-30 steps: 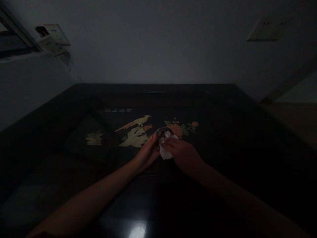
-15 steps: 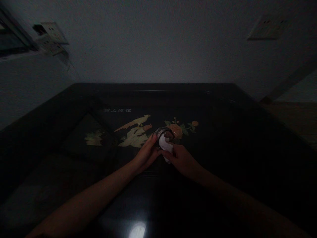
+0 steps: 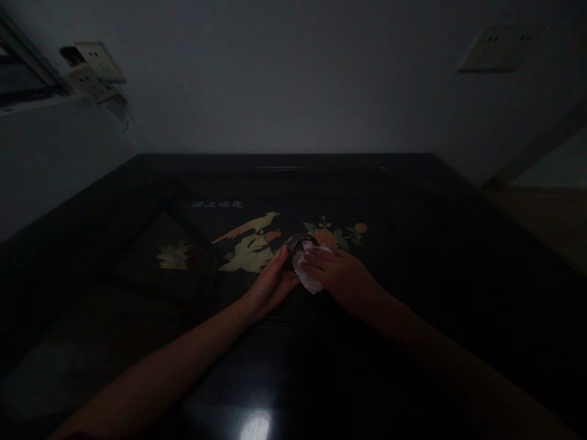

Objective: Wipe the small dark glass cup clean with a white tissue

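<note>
My left hand (image 3: pixel 269 286) is wrapped round the left side of a small, dark, shiny glass cup (image 3: pixel 295 241), tilted with its round mouth towards me. Its exact shape is hard to make out in the dim light. A crumpled white tissue (image 3: pixel 312 283) covers the cup's mouth and hangs over its near rim. My right hand (image 3: pixel 352 278) presses on the tissue, fingers pointing left across it. Both hands are held above the dark table, near the middle of its painted picture.
The glossy black table (image 3: pixel 394 366) bears a painted bird (image 3: pixel 250 227), flowers (image 3: pixel 361 228) and white lettering. Behind it rises a pale wall (image 3: pixel 284 79) with sockets (image 3: pixel 498 49) on the right and more sockets (image 3: pixel 98 61) on the left, one with a dark plug.
My right hand has turned from pinching the tissue at the cup's near side to lying over it. The tissue has spread across the mouth. My left hand stays about where it was.
</note>
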`<state>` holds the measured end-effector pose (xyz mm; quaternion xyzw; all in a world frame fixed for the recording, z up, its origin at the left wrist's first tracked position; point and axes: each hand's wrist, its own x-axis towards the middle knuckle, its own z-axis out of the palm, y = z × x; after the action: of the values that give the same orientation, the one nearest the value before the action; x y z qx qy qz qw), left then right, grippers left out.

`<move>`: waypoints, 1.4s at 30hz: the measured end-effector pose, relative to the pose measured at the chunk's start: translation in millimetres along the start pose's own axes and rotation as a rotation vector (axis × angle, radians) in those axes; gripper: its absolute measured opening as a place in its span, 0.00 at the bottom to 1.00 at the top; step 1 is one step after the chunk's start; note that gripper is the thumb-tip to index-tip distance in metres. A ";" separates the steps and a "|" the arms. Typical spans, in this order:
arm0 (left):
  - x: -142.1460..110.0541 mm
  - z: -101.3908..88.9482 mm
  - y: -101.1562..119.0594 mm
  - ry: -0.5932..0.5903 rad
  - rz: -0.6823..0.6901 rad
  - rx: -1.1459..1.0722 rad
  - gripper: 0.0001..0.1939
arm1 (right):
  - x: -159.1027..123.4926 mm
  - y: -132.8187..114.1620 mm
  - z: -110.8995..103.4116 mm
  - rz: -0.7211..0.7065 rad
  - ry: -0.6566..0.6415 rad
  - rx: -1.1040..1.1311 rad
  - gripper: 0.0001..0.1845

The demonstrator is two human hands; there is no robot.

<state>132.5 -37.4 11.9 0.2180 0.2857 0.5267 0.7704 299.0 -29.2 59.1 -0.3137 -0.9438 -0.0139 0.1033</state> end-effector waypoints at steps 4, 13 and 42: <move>-3.2 5.7 2.8 -0.014 0.002 0.018 0.18 | 0.1 -3.2 0.2 0.026 0.000 0.142 0.21; -5.5 6.3 1.9 0.032 0.055 0.099 0.21 | 4.0 -19.3 10.7 0.394 0.115 1.004 0.15; -2.2 3.6 2.4 -0.004 0.004 0.016 0.20 | 1.5 -12.8 5.9 0.171 0.061 0.472 0.24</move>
<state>132.7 -38.7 16.5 0.2258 0.2878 0.5256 0.7681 289.2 -38.1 54.1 -0.3590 -0.8874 0.2064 0.2027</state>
